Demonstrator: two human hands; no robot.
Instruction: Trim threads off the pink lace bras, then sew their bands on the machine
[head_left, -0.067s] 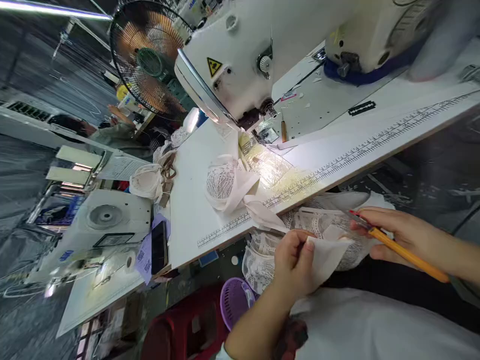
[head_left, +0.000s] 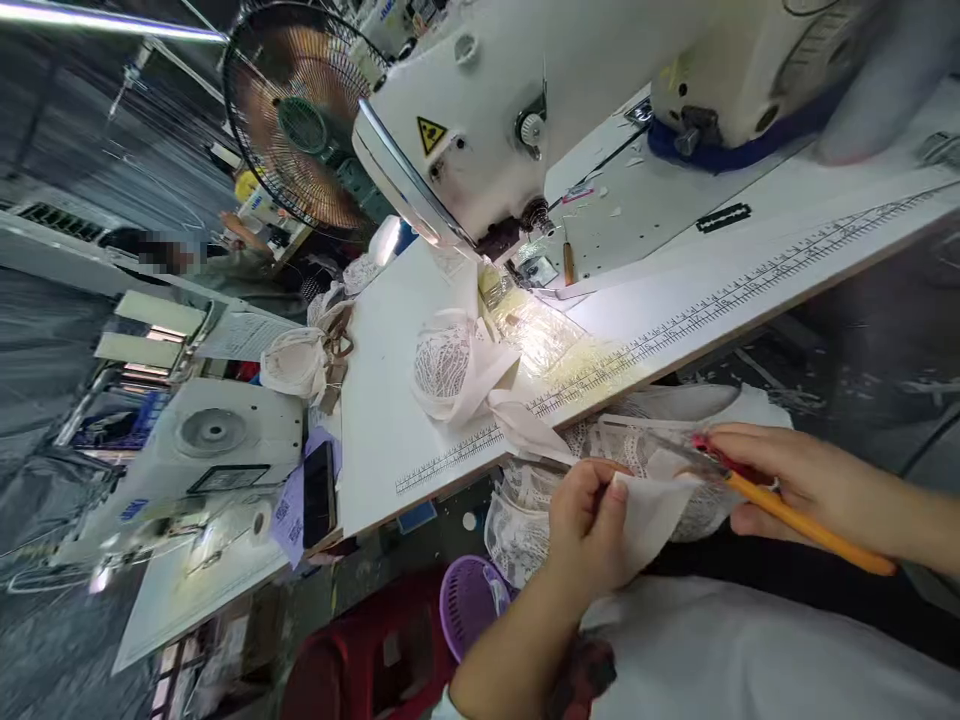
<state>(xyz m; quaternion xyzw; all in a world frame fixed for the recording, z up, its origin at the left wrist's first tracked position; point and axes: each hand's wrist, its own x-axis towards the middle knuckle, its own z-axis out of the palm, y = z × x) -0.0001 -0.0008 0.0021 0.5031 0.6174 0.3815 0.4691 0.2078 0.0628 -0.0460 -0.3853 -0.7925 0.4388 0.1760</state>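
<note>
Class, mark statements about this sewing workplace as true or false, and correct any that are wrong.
1. A ruler scale runs along the edge of the white table. True.
2. The left hand holds nothing. False: it pinches pale fabric.
3. The right hand grips an orange-handled tool. True.
4. The plastic stool is green. False: it is red.
5. Purple paper shows beside the dark phone. True.

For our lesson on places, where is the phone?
In the head view, left of centre, the phone lies on purple paper, beside the left edge of the white table.
</note>
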